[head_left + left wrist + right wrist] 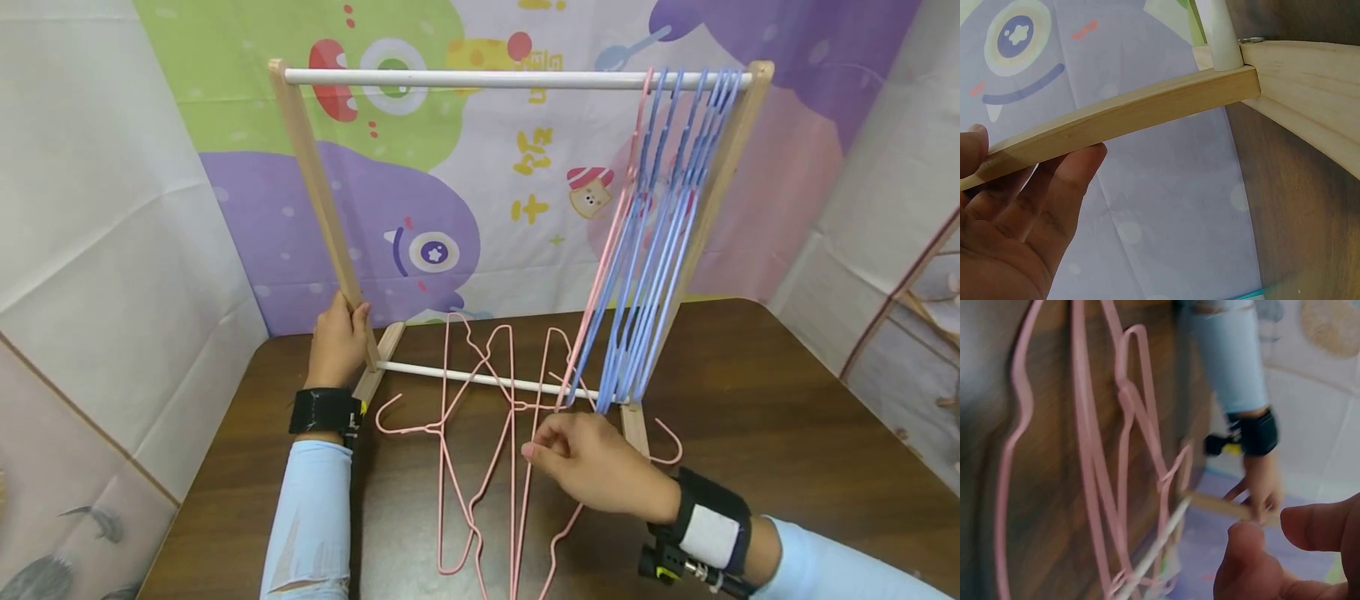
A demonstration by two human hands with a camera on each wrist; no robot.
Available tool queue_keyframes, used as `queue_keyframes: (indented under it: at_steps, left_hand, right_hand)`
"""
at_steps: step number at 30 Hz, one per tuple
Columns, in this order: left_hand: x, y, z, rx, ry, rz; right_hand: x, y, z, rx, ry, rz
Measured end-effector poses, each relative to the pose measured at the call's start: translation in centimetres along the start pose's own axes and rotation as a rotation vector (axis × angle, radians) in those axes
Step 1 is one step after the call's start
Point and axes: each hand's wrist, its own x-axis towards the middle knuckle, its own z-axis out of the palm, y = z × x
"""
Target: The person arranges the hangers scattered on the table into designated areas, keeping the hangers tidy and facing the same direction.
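My left hand (336,342) grips the left wooden post (318,183) of a clothes rack near its foot. In the left wrist view, the thumb and fingers (1063,187) lie on opposite sides of the post. My right hand (600,462) hovers over several loose pink hangers (440,500) on the table, fingers bent loosely. The right wrist view shows a gap between thumb and finger with nothing in it. On the rack's white top rail (450,79), a pink hanger (611,242) hangs beside several blue hangers (663,275) at the right end.
The rack stands on the brown table (300,500), with a white lower bar (420,370) between its feet. A cartoon-printed cloth (510,275) hangs behind it. Pale panels (112,208) flank both sides. Another hanger hook (678,446) shows beside the rack's right foot.
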Motion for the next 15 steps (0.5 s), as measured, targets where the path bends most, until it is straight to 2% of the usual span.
queue_keyframes:
  at_steps: [8, 15]
  left_hand:
    - [0.1, -0.1, 0.1, -0.004, 0.013, 0.018]
    - [0.0, 0.0, 0.0, -0.016, 0.020, 0.033]
  right_hand:
    - [0.3, 4.2, -0.1, -0.099, 0.061, 0.195]
    - [-0.5, 6.6, 0.1, -0.102, 0.011, 0.292]
